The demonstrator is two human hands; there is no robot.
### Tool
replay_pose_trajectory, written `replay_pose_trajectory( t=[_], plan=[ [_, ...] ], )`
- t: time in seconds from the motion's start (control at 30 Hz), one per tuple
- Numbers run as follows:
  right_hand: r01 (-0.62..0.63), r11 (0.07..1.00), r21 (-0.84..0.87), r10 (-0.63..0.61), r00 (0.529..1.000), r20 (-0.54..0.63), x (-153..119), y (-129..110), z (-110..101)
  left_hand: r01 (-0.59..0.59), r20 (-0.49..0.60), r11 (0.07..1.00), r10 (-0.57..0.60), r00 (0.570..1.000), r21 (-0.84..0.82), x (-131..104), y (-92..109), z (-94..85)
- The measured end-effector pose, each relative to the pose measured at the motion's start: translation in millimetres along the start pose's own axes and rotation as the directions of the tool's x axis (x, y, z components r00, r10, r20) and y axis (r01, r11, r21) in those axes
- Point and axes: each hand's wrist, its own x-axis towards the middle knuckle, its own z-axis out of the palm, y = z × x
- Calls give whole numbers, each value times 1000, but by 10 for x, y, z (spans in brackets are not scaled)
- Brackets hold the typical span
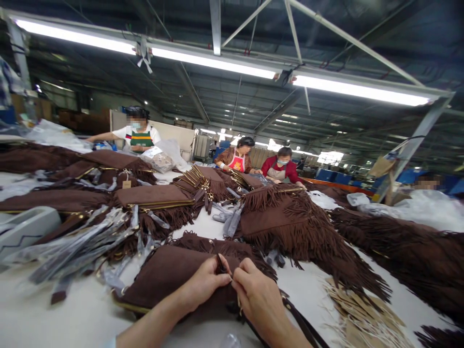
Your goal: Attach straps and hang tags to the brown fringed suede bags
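Observation:
My left hand [207,281] is closed in a pinch on a thin dark brown strap [219,264], whose end loops above the fingers. Right beside it, my right hand [255,296] is also closed, its fingertips pressed together close to the left thumb; what lies between them is hidden. A longer dark strap [302,323] runs out from behind my right wrist. Under both hands lies a brown suede-like bag [170,273] with a gold zipper along its lower edge and fringe at the back.
Brown fringed bags [286,217] lie in piles across the white table [203,226]. Plastic-wrapped straps [85,241] and a grey tape dispenser [29,229] are at left. Tan paper tags [366,309] with strings lie at right. Several people work beyond the table.

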Motion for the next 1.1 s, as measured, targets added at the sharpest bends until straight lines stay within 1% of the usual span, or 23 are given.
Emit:
replay_pose_trajectory(
  t=[0.03,0.07,0.1,0.13,0.17,0.2,0.23,0.27,0.3,0.33,0.37,0.4,0.43,0.5,0.57,0.67,0.77,0.83,0.97,1.1],
  plan=[
    [-14,990,139,20,999,-38,-3,16,3,-23,16,1000,22,1000,14,-33,27,-4],
    [-56,946,320,71,997,-36,-11,39,-1,-56,47,998,54,997,40,-76,66,-12],
    [-132,851,508,144,989,16,-25,67,-9,-98,94,992,90,991,79,-126,113,-23],
    [-230,719,656,214,971,105,-45,96,-18,-145,154,982,125,980,124,-178,163,-35],
    [-327,587,741,263,942,207,-69,124,-22,-194,230,966,153,961,170,-227,212,-48],
    [-406,487,773,292,910,294,-96,147,-20,-229,318,952,156,935,206,-267,254,-57],
    [-455,433,778,308,886,347,-123,164,-10,-234,395,945,130,909,228,-293,285,-61],
    [-473,424,772,316,877,362,-147,173,5,-208,442,949,85,893,237,-302,303,-56],
    [-470,444,763,321,878,354,-166,174,25,-149,446,961,31,894,232,-294,307,-39],
    [-460,470,753,321,884,339,-179,167,44,-67,409,973,-31,912,222,-273,298,-10],
    [-449,488,748,322,890,324,-187,156,61,14,337,976,-88,937,218,-243,278,33],
    [-435,505,745,321,896,306,-191,141,72,70,250,974,-125,960,217,-210,250,87],
    [-419,519,745,320,903,286,-191,125,75,93,173,970,-134,976,223,-178,217,150],
    [-390,543,743,316,915,249,-190,99,65,89,84,966,-113,990,243,-133,144,287],
    [-376,561,738,316,921,228,-192,94,47,72,44,973,-84,996,218,-117,74,406],
    [-373,569,733,338,919,206,-203,141,46,75,-18,983,-73,997,168,-118,-15,493],
    [-387,554,737,370,908,199,-218,237,78,79,-78,981,-66,995,177,-119,-68,471],
    [-404,537,740,378,900,217,-232,298,97,77,-103,983,-60,993,167,-116,-72,430],
    [-435,517,737,354,893,279,-281,335,92,65,-112,997,-61,992,32,-110,-12,359],
    [-421,545,725,292,906,307,-314,287,76,92,-90,995,-96,991,-41,-106,52,331]
  ],
)
